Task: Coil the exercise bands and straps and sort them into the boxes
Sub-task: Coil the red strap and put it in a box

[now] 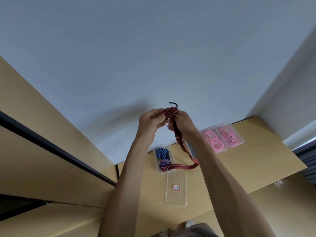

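Observation:
A red strap with black stripes (179, 139) is partly wound into a small coil held up in front of the wall. My left hand (151, 123) pinches the coil's left side and my right hand (183, 123) grips its right side. A black hook sticks up above the coil. The strap's loose tail hangs down to the table and ends at an open clear box (158, 168), which holds a coiled blue strap (161, 153) and a coiled purple band (164, 163).
A clear lid with a red label (176, 188) lies on the tan table in front of the open box. Two closed boxes with pink bands (222, 136) sit at the back right. A wooden shelf edge (56, 147) runs along the left.

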Demonstrator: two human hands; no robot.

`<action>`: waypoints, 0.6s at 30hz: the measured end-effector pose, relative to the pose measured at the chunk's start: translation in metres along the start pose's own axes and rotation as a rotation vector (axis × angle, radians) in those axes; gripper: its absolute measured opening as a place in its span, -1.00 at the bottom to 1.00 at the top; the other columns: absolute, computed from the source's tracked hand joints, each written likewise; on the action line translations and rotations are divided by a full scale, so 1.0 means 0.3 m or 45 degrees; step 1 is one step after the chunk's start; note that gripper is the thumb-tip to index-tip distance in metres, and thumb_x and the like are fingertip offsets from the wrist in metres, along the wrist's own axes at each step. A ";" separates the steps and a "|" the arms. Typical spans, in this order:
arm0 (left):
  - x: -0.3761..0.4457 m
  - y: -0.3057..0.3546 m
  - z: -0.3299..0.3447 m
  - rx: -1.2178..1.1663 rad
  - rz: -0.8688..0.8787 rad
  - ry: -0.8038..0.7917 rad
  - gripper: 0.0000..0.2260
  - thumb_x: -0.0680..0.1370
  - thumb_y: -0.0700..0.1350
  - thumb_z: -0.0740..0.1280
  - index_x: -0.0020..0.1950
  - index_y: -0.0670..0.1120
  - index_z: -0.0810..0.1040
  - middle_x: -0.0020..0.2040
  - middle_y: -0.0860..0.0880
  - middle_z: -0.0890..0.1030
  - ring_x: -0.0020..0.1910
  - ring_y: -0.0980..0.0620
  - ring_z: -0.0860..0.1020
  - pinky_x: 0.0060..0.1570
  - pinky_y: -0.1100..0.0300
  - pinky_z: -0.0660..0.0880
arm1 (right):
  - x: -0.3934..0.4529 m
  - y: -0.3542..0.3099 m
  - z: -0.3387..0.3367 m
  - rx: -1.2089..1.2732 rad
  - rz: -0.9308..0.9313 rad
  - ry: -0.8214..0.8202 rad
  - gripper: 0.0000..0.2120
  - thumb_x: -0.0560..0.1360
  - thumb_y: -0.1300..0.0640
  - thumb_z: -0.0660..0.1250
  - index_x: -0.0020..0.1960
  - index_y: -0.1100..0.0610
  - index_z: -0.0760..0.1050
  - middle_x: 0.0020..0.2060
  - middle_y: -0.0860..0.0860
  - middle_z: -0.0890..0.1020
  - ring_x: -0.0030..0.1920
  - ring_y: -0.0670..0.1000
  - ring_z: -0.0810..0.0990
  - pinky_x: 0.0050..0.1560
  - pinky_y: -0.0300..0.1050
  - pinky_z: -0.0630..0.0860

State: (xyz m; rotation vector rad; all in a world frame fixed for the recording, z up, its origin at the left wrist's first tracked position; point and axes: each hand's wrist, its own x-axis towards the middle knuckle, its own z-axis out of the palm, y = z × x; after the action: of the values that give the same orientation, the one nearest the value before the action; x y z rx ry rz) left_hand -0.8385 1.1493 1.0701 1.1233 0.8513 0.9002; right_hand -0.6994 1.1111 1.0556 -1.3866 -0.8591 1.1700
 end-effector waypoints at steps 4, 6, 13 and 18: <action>0.040 -0.016 0.013 0.213 0.146 0.422 -0.84 0.53 -0.35 0.38 -0.07 -0.11 0.68 -0.24 -0.03 0.70 -0.25 0.05 0.65 -0.18 0.22 0.60 | 0.000 -0.001 0.064 -0.299 0.020 0.111 -0.69 0.65 0.02 0.11 -0.04 0.21 0.51 -0.34 0.02 0.60 -0.44 -0.07 0.47 -0.45 -0.21 0.36; 0.053 -0.019 0.002 0.546 0.297 0.550 -0.87 0.52 -0.33 0.36 -0.03 -0.17 0.68 -0.17 -0.05 0.70 -0.21 0.04 0.63 -0.14 0.20 0.60 | -0.003 -0.011 0.091 -0.576 0.014 0.101 -0.73 0.59 -0.06 0.24 -0.08 0.14 0.51 -0.29 -0.01 0.61 -0.40 -0.08 0.50 -0.41 -0.23 0.38; 0.069 -0.043 -0.068 1.315 0.487 0.203 -0.81 0.50 -0.41 0.26 -0.02 -0.28 0.64 -0.10 -0.19 0.66 -0.12 -0.14 0.57 -0.06 0.02 0.50 | 0.009 -0.136 0.112 -1.533 -0.010 0.042 -0.84 0.51 0.24 0.29 0.08 0.21 0.52 -0.19 0.06 0.51 -0.19 0.11 0.52 -0.21 -0.08 0.42; 0.029 -0.041 -0.077 1.313 0.463 -0.078 -0.77 0.51 -0.43 0.26 0.03 -0.23 0.65 -0.10 -0.10 0.67 -0.24 0.10 0.51 -0.23 0.49 0.40 | 0.027 -0.242 0.114 -1.554 -0.107 -0.041 -0.78 0.42 0.32 0.27 0.00 0.18 0.60 -0.14 0.11 0.67 -0.12 0.12 0.65 -0.11 0.00 0.59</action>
State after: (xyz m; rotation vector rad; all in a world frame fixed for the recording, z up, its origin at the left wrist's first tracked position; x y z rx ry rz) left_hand -0.8538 1.1634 1.0522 2.2396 1.1119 0.6930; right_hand -0.7223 1.1397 1.1274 -2.2300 -1.7776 0.5354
